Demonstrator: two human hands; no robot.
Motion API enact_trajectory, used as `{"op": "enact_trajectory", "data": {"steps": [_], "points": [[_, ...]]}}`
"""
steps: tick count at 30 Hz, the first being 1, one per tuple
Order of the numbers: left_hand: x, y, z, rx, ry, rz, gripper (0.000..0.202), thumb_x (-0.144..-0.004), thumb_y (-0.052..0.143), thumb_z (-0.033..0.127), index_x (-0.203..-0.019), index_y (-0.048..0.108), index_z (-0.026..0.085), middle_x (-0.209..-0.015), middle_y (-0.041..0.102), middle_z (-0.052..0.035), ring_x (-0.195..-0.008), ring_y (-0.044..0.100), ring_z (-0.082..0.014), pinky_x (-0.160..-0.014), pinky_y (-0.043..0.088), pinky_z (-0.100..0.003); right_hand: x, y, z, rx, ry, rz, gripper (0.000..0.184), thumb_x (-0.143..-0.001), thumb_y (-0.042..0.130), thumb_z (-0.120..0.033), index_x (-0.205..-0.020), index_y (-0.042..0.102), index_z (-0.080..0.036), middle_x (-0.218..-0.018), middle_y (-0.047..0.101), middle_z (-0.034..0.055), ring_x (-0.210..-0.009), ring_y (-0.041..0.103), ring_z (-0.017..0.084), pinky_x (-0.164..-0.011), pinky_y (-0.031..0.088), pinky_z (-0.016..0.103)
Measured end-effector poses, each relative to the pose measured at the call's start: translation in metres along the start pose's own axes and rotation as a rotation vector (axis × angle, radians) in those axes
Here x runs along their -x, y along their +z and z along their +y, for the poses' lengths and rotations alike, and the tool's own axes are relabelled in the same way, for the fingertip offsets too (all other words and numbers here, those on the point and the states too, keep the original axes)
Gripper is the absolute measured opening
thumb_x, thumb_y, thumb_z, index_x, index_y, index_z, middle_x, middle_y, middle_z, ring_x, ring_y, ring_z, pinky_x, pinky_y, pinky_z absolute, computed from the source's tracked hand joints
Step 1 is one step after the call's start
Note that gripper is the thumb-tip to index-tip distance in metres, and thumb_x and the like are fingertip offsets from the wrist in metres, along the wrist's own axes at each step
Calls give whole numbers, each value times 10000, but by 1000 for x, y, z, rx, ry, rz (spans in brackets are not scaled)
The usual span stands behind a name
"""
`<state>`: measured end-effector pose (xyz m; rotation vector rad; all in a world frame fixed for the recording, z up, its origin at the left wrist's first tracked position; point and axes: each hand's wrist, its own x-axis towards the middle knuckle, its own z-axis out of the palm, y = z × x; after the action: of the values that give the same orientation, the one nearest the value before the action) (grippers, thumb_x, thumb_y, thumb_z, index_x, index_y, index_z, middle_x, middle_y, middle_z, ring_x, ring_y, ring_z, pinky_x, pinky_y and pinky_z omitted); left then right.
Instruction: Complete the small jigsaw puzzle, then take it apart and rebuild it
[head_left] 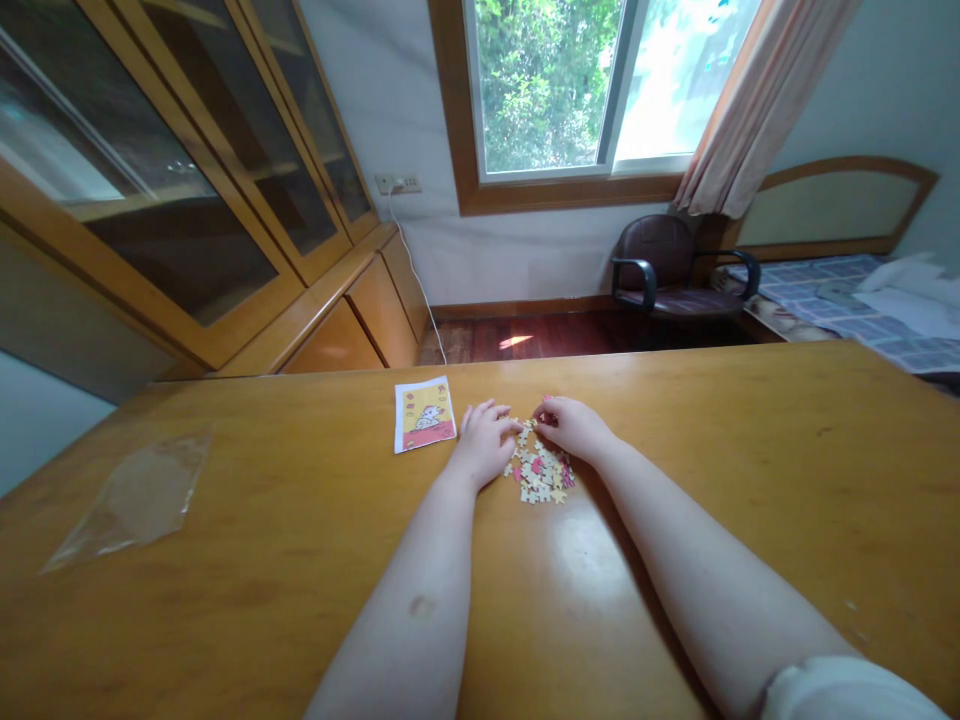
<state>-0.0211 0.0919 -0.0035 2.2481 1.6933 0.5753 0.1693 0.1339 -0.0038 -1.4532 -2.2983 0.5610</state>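
A loose pile of small jigsaw puzzle pieces (541,478), cream, pale yellow and pink, lies on the wooden table (315,540). At its left edge rests my left hand (482,447), open, fingers apart and the tips by the pieces. My right hand (576,428) is at the far right side of the pile, with thumb and fingers pinched on what looks like a puzzle piece, mostly hidden by the fingers. Some pink shows just behind that hand. Left of my left hand lies a picture card (425,416) with a white cartoon animal on yellow and pink.
A clear plastic bag (142,500) lies flat on the table's left side. Beyond the far edge are a glass-door cabinet (247,130), a white cord (411,262), a window (551,90), a dark armchair (664,265) and a bed (840,290).
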Motion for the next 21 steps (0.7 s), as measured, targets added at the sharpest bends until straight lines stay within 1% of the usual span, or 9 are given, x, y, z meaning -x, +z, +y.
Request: {"op": "enact_trajectory", "data": {"steps": [2,3,6,9,11,16,19,21], "points": [[0,0,0,2,6,2,217,-817,557,216,-921,732,293,-1265,609,-23,-1306,407,-265,-1140,204,-534,1,0,0,8,-20,-24,185,-805,616,-253,-966,705,-231,-833,678,18,-740,581,144,-665,412,241],[0,0,0,3,10,7,198,-819,558,223,-888,733,288,-1258,614,-21,-1302,412,-265,-1139,207,-532,1,0,0,15,-25,-36,185,-813,611,-262,-967,709,-236,-837,682,19,-748,587,147,-668,413,244],[0,1,0,4,20,29,178,-818,563,218,-850,728,275,-1228,630,-22,-1281,433,-256,-1136,224,-514,0,1,1,52,-2,-42,150,-825,596,-263,-912,716,-236,-864,697,26,-794,606,162,-689,421,250],[0,2,-1,4,24,34,186,-815,566,217,-893,724,277,-1218,634,-23,-1270,442,-252,-1132,238,-504,-3,3,2,77,30,-38,126,-822,598,-260,-857,713,-223,-874,703,37,-808,615,173,-703,431,258],[0,3,-2,4,23,24,189,-817,565,226,-903,723,282,-1227,628,-18,-1274,437,-251,-1133,235,-504,-3,4,3,73,23,-48,132,-825,602,-280,-837,718,-218,-865,708,42,-808,620,175,-712,438,258],[0,5,-4,6,35,45,197,-827,549,221,-894,723,286,-1215,631,-14,-1267,442,-243,-1131,247,-489,0,3,1,26,-68,-64,177,-843,586,-280,-931,736,-247,-912,725,31,-853,636,175,-747,446,255],[0,6,-5,0,41,61,251,-820,546,203,-984,713,294,-1216,625,-23,-1247,456,-240,-1127,257,-485,1,3,0,24,-84,-64,187,-833,594,-276,-950,735,-240,-842,717,25,-783,629,167,-699,440,249],[0,6,-5,-9,38,51,299,-814,541,186,-1036,704,302,-1225,618,-27,-1245,456,-245,-1127,253,-495,1,2,-1,25,-106,-79,196,-830,595,-272,-963,733,-233,-803,705,22,-732,615,157,-662,428,242]]}}
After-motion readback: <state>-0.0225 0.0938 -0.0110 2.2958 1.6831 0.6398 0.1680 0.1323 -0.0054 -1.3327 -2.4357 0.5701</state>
